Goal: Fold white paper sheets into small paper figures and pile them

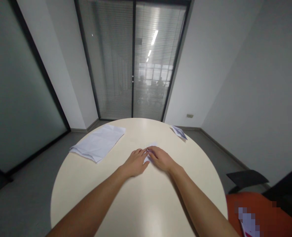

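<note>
Near the middle of the round table, a small piece of white paper [146, 159] lies under and between my hands, mostly hidden by them. My left hand [135, 163] rests on its left side with the fingers stretched out and the thumb apart. From the right, my right hand [161, 158] has its thumb and fingers bent together at the paper, next to my left fingertips. The exact fold or edge between these fingers is too small to make out.
A stack of white paper sheets [99, 141] lies at the table's [141, 204] left edge. One folded paper piece [179, 132] sits at the far right edge. An orange chair [271, 210] with a black armrest [248, 177] stands right of the table.
</note>
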Demonstrator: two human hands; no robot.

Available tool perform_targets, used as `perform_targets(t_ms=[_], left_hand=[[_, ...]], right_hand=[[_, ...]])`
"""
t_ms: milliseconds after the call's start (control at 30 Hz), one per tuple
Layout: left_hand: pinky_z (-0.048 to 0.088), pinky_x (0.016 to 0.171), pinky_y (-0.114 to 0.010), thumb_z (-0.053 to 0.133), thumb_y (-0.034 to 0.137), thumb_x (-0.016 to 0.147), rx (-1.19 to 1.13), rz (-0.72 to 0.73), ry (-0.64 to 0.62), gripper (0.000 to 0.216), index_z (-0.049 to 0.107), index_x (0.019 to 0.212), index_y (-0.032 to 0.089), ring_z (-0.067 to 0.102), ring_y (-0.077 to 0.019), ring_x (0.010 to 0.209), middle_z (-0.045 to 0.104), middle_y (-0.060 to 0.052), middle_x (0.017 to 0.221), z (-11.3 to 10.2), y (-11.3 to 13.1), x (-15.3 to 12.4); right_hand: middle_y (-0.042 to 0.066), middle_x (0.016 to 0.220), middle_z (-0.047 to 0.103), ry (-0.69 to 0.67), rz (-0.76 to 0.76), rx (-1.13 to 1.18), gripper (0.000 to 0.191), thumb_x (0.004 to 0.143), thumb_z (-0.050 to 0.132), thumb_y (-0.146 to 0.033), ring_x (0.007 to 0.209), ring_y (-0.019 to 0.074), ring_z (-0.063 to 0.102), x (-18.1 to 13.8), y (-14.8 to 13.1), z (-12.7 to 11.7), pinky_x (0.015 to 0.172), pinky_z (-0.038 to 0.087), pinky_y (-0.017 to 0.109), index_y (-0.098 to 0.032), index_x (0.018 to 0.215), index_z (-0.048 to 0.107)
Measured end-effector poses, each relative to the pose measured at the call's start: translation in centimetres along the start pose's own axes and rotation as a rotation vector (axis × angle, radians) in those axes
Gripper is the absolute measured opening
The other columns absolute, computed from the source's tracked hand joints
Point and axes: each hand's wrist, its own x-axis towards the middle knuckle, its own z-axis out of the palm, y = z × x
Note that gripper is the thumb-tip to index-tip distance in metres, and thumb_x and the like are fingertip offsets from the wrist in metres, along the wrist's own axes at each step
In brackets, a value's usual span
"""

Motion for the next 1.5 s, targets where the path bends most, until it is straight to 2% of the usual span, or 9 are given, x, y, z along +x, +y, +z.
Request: perform_targets(t_ms=[100, 200, 333, 667, 1067, 1133, 1233, 1367, 1500], left_hand=[[0.031, 0.116, -0.044, 0.041, 0.033, 0.099, 0.030, 0.003, -0.017, 0.048, 0.047, 0.143, 0.013, 0.040, -0.0283, 0.140, 0.046, -0.013, 0.153, -0.1, 0.3, 0.1], [0.037, 0.112, -0.043, 0.042, 0.031, 0.099, 0.082, 0.002, -0.024, 0.044, 0.052, 0.138, 0.012, 0.043, -0.0290, 0.137, 0.049, -0.014, 0.151, -0.7, 0.8, 0.0], [0.044, 0.102, -0.043, 0.045, 0.031, 0.100, 0.132, 0.046, -0.028, 0.037, 0.058, 0.129, 0.011, 0.052, -0.0302, 0.126, 0.056, -0.016, 0.142, -1.5, 1.2, -0.2], [0.047, 0.098, -0.043, 0.050, 0.034, 0.100, 0.137, 0.117, 0.012, 0.035, 0.059, 0.130, 0.017, 0.056, -0.0288, 0.122, 0.058, -0.012, 0.141, -1.4, -0.5, -0.1], [0.046, 0.102, -0.034, 0.033, 0.035, 0.106, -0.061, 0.024, 0.065, 0.040, 0.065, 0.125, 0.021, 0.062, -0.0217, 0.119, 0.067, -0.007, 0.131, -1.4, -2.3, 0.1], [0.048, 0.097, -0.032, 0.030, 0.036, 0.107, -0.097, -0.020, 0.069, 0.042, 0.066, 0.122, 0.021, 0.065, -0.0213, 0.113, 0.070, -0.006, 0.125, -1.5, -2.4, 0.1], [0.049, 0.094, -0.031, 0.030, 0.037, 0.106, -0.126, -0.068, 0.062, 0.042, 0.066, 0.121, 0.023, 0.067, -0.0216, 0.110, 0.072, -0.005, 0.121, -1.6, -2.4, 0.1], [0.048, 0.092, -0.031, 0.032, 0.037, 0.105, -0.147, -0.076, 0.049, 0.039, 0.066, 0.120, 0.023, 0.067, -0.0217, 0.108, 0.072, -0.005, 0.120, -2.0, -2.2, 0.0], [0.048, 0.090, -0.029, 0.039, 0.039, 0.103, -0.189, -0.074, 0.064, 0.035, 0.066, 0.120, 0.026, 0.067, -0.0206, 0.105, 0.071, -0.004, 0.120, -2.2, -2.0, -0.3]], right_hand=[[0.015, 0.151, 0.049, -0.087, 0.030, -0.034, 0.049, 0.104, 0.034, -0.039, 0.141, 0.0266, 0.043, -0.4, 1.1, 0.9, 0.116, 0.032, 0.046, -0.016, 0.144, 0.052], [0.013, 0.156, 0.042, -0.103, 0.145, -0.100, 0.051, 0.103, 0.036, -0.040, 0.147, 0.0298, 0.034, -0.7, 2.2, 1.3, 0.117, 0.029, 0.053, -0.017, 0.148, 0.047], [0.013, 0.151, 0.049, -0.032, 0.164, -0.157, 0.047, 0.102, 0.039, -0.037, 0.145, 0.0286, 0.037, -0.6, 2.9, 1.4, 0.118, 0.029, 0.050, -0.018, 0.144, 0.051], [0.015, 0.137, 0.062, 0.029, 0.005, -0.175, 0.047, 0.104, 0.034, -0.038, 0.131, 0.0243, 0.052, -0.5, 3.5, 0.5, 0.121, 0.027, 0.048, -0.014, 0.134, 0.061], [0.012, 0.152, 0.048, -0.164, 0.158, -0.059, 0.074, 0.090, 0.047, -0.074, 0.147, 0.0329, 0.032, -1.0, 2.6, -1.2, 0.122, 0.022, 0.055, -0.023, 0.141, 0.058], [0.014, 0.152, 0.047, -0.133, 0.128, -0.073, 0.076, 0.086, 0.055, -0.072, 0.146, 0.0347, 0.034, -1.1, 2.5, -1.2, 0.120, 0.025, 0.056, -0.021, 0.143, 0.055], [0.015, 0.144, 0.056, -0.022, 0.034, -0.109, 0.063, 0.095, 0.053, -0.054, 0.136, 0.0300, 0.047, -0.9, 2.5, -1.0, 0.119, 0.030, 0.051, -0.016, 0.146, 0.051], [0.012, 0.126, 0.067, 0.072, 0.016, -0.158, 0.040, 0.100, 0.046, -0.038, 0.121, 0.0255, 0.057, -0.4, 2.4, -0.5, 0.111, 0.040, 0.045, -0.021, 0.131, 0.066], [0.009, 0.123, 0.069, 0.079, 0.005, -0.162, 0.036, 0.103, 0.042, -0.037, 0.120, 0.0239, 0.058, -0.1, 2.5, -0.7, 0.116, 0.034, 0.045, -0.023, 0.119, 0.071]])
